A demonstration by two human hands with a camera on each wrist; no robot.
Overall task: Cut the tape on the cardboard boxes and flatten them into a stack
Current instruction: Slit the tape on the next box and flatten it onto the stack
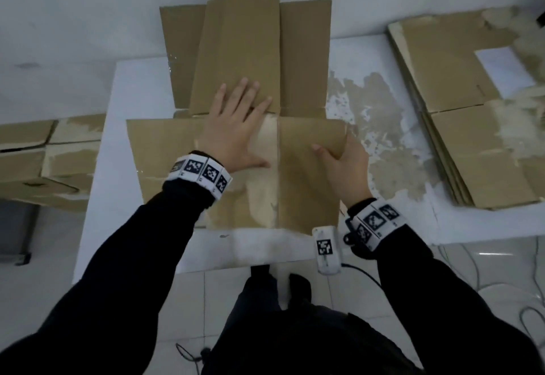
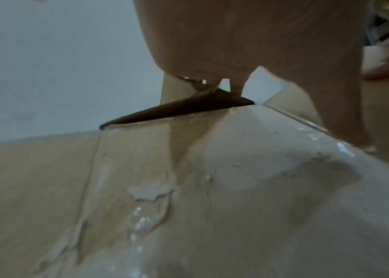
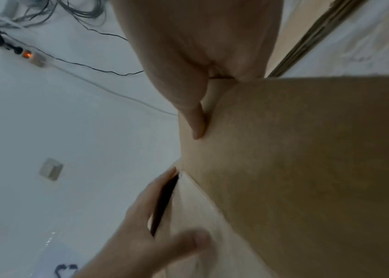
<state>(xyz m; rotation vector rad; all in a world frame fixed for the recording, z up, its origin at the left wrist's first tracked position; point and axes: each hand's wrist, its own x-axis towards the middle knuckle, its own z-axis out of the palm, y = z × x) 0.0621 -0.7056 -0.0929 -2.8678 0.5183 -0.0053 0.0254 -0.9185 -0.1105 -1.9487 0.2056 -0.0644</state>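
left hand (image 1: 236,127) flat, fingers spread, pressing the flattened box (image 1: 244,144) onto the white table (image 1: 132,88), right hand (image 1: 346,165) pinching its right edge with thumb on top, stack of flattened boxes (image 1: 460,115) off right.

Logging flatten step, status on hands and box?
Left hand flat, pressing opened box. Right hand grips its right edge. Far flaps not flat. Finished stack right; cutter at near edge.

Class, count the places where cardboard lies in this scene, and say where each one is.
3: the box under both hands at the table's middle, a flattened stack on the right, and boxes off the table's left edge. More may lie out of view.
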